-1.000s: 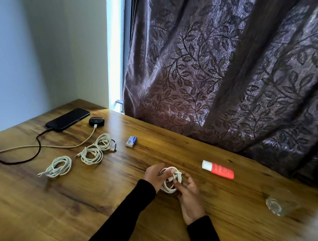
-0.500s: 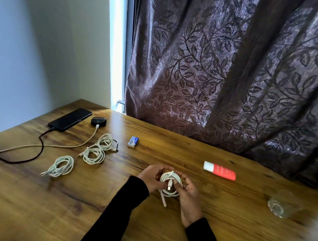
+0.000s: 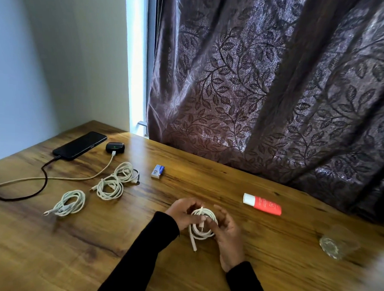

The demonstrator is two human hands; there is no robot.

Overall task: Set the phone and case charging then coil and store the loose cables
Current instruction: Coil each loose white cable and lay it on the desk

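Observation:
Both hands hold a coiled white cable [image 3: 200, 231] over the wooden table [image 3: 270, 246]. My left hand [image 3: 183, 212] grips the coil's left side, and my right hand [image 3: 228, 236] holds its right side with fingers curled round it. One plug end hangs down below the coil. At the far left a black phone [image 3: 80, 144] lies with a dark cable [image 3: 42, 183] plugged in. Beside it sits a black earbud case [image 3: 114, 147] with a beige cable [image 3: 81, 178] attached. Three coiled white cables lie on the table: one [image 3: 69, 203], a second [image 3: 110, 187], a third [image 3: 126, 172].
A small blue and white box [image 3: 158, 171] lies behind the coils. A red tube with a white cap [image 3: 262, 204] rests to the right, and a clear glass [image 3: 335, 245] stands near the right edge. A dark patterned curtain [image 3: 264, 93] hangs along the table's back.
The coil has been turned in my hands and one plug end now hangs below it. Both hands sit slightly nearer to me than before.

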